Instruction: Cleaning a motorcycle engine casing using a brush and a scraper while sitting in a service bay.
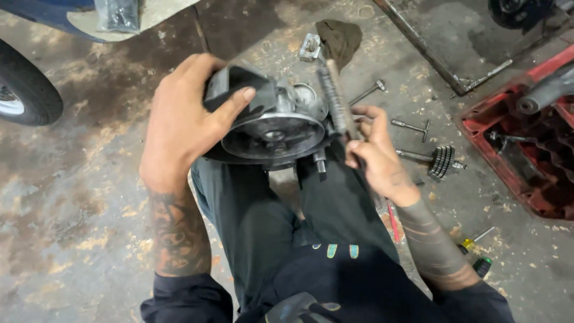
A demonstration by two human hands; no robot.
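Item, centre frame over our lap: grey round metal engine casing (272,122), clamped by our left hand (179,128), our right hand (373,155) pinching a dark ribbed steel rod (335,98) against it; risk, we judge: greasy casing slipping onto the stained concrete floor (72,197).

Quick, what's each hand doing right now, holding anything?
Left hand: closed around the grey metal engine part, gripping it from the top.
Right hand: closed on a long ribbed tool.
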